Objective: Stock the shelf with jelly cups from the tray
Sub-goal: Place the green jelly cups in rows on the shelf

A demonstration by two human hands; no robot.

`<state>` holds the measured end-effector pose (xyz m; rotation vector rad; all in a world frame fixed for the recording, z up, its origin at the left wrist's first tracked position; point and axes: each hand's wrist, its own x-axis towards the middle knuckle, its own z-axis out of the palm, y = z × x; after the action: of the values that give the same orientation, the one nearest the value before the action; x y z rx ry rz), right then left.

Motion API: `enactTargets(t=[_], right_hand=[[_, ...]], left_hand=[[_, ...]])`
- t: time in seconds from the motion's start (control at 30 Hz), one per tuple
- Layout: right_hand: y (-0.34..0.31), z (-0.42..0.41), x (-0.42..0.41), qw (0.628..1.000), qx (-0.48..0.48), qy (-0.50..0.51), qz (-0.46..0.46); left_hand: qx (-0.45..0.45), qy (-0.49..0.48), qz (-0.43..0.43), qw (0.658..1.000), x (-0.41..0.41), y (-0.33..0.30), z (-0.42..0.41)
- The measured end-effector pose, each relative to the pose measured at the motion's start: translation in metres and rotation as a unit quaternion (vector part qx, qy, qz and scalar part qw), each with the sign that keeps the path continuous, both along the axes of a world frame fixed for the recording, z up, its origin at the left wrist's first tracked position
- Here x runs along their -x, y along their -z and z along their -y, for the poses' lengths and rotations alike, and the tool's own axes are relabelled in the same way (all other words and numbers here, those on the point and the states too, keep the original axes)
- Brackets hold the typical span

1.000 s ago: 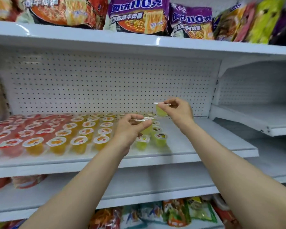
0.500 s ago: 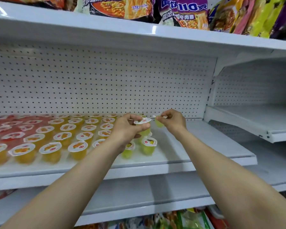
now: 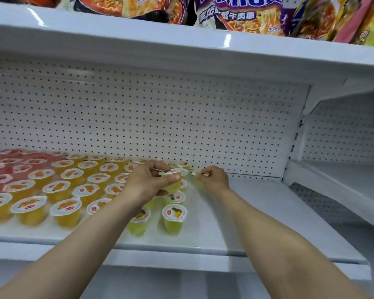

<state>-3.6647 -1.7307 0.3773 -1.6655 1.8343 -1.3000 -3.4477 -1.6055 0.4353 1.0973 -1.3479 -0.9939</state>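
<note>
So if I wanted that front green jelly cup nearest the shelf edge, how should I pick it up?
Pinch the front green jelly cup by its wide lid rim, coming from above and the front. It stands upright, tapering downward, with a neighbouring cup close on its left, while the shelf is open to its right.

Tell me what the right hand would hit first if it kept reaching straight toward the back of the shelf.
Probably the white pegboard back wall. The right hand, holding a green jelly cup, is already near the shelf's rear; no other cup seems to stand between, though depth is unclear.
</note>
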Motion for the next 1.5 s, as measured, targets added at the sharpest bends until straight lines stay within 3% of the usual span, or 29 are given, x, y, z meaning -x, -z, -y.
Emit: enactTargets(t=[0.17,0.53,0.7,0.8,0.87,0.93,1.37,1.43,1.5], right_hand=[[0.000,0.022,0.006,1.000,-0.007,0.013,0.023],[-0.006,0.048,0.022,0.999,-0.038,0.001,-0.019],[-0.042,0.037,0.032,0.994,0.011,-0.077,0.076],[-0.071,0.015,0.036,0.938,-0.069,-0.241,0.240],[-0.084,0.003,0.046,0.894,-0.111,-0.324,0.288],[-0.089,-0.002,0.058,0.877,-0.120,-0.358,0.297],[-0.083,0.004,0.115,0.884,-0.100,-0.355,0.286],[-0.081,0.007,0.117,0.902,-0.086,-0.335,0.259],[-0.077,0.012,0.118,0.931,-0.054,-0.290,0.213]], left_hand=[[-0.004,-0.015,0.002,1.000,0.007,0.000,0.005],[-0.009,-0.042,0.035,0.998,0.031,-0.007,0.019],[-0.017,-0.026,0.044,0.999,0.056,-0.022,0.043],[-0.026,-0.014,0.024,0.999,0.073,-0.030,0.059],[-0.035,-0.012,0.019,0.999,0.085,-0.032,0.070],[-0.043,-0.011,0.017,0.999,0.094,-0.033,0.081],[-0.041,0.083,0.019,0.995,0.132,-0.026,0.119],[-0.024,0.094,0.070,0.993,0.133,-0.022,0.127],[0.012,0.081,0.192,0.978,0.133,-0.018,0.135]])
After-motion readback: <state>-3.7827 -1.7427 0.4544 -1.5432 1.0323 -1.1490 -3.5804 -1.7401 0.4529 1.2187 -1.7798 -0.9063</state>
